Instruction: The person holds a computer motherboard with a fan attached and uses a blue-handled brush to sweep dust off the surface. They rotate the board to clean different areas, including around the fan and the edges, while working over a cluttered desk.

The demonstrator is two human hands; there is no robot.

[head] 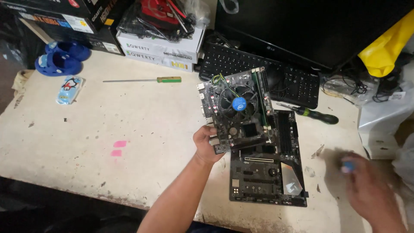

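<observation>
desk (pixel 108 142) holds a bare black motherboard (pixel 267 172) lying flat, just right of and below the left hand (pixel 206 144). left grip closed on the lower-left corner of a smaller motherboard with fan (pixel 237 110), tilted up over the flat one, forearm reaching up from below. right hand (pixel 366 185) blurred, far right, pinching a small blue thing (pixel 348 166). step looks like board handling; next needs steady support.

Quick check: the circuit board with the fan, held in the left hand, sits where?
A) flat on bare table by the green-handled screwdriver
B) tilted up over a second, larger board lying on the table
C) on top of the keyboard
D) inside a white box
B: the left hand grips the fan board by its lower corner, tilted above the larger board lying flat on the table.
</observation>
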